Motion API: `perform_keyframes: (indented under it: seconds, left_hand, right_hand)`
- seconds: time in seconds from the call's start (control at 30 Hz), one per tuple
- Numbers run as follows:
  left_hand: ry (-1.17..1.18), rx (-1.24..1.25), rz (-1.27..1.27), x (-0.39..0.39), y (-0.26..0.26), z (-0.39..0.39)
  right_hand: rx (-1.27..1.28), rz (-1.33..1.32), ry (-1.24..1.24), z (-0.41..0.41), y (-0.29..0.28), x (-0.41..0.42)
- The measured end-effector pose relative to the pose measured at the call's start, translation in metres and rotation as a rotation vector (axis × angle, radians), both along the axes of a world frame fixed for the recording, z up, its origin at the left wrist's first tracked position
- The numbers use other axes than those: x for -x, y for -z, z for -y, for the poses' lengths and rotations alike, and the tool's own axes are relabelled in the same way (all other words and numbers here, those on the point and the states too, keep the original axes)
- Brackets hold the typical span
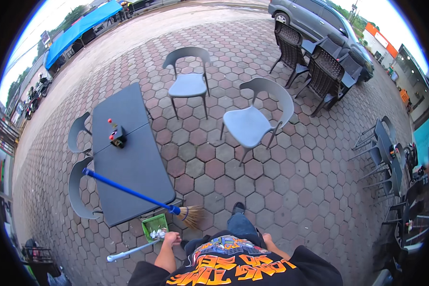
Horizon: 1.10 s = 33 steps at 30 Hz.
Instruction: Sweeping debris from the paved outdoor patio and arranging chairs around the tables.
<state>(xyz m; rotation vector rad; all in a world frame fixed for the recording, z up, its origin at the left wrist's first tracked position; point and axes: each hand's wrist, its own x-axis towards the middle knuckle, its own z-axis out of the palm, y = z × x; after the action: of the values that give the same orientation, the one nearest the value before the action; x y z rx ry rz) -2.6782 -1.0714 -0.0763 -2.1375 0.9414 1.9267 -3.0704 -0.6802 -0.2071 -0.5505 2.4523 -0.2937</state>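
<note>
My left hand (172,237) has its fingers curled, just right of the green dustpan (155,227). White crumpled paper or tissue (158,233) lies in the pan, and its pale blue handle (132,252) reaches left from near my wrist. Whether the fingers hold anything is unclear. Above that hand is a broom with a blue handle (128,190) and straw bristles (191,216); its handle crosses over the dark folding table (128,157) in view, with no hand seen on it. My right hand (268,238) hangs at my side, partly hidden by the shirt.
Two grey chairs (187,85) (248,125) stand beyond the table, and others (80,193) along its left side. A small dark holder (118,137) with red-capped bottles sits on the table. Woven chairs (325,71) and a parked car (314,18) are upper right. Hexagonal pavers (214,168) cover the ground.
</note>
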Motion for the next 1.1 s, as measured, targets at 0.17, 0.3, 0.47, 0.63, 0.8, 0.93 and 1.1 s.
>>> perform_keyframes:
  seconds: [0.17, 0.3, 0.47, 0.63, 0.8, 0.93, 1.1]
  left_hand:
    - [0.277, 0.127, -0.028, 0.135, -0.033, 0.033]
    - [0.384, 0.179, -0.075, 0.212, -0.038, 0.062]
    - [0.269, 0.044, -0.055, 0.268, -0.014, 0.096]
    - [0.254, 0.024, -0.040, 0.354, 0.006, 0.145]
    - [0.378, 0.072, -0.109, 0.482, -0.005, 0.210]
    - [0.395, 0.088, -0.264, 0.600, -0.043, 0.235]
    - [0.445, -0.128, -0.402, 0.726, -0.033, 0.220]
  right_hand:
    - [0.101, 0.405, 0.619, 0.101, -0.149, 0.104]
    - [0.149, 0.329, 0.629, 0.138, -0.168, 0.182]
    - [0.112, 0.435, 0.579, 0.203, -0.171, 0.243]
    - [0.109, 0.381, 0.478, 0.281, -0.183, 0.303]
    - [0.071, 0.421, 0.481, 0.311, -0.187, 0.396]
    - [0.206, 0.435, 0.525, 0.362, -0.220, 0.516]
    - [0.243, 0.411, 0.352, 0.463, -0.246, 0.664]
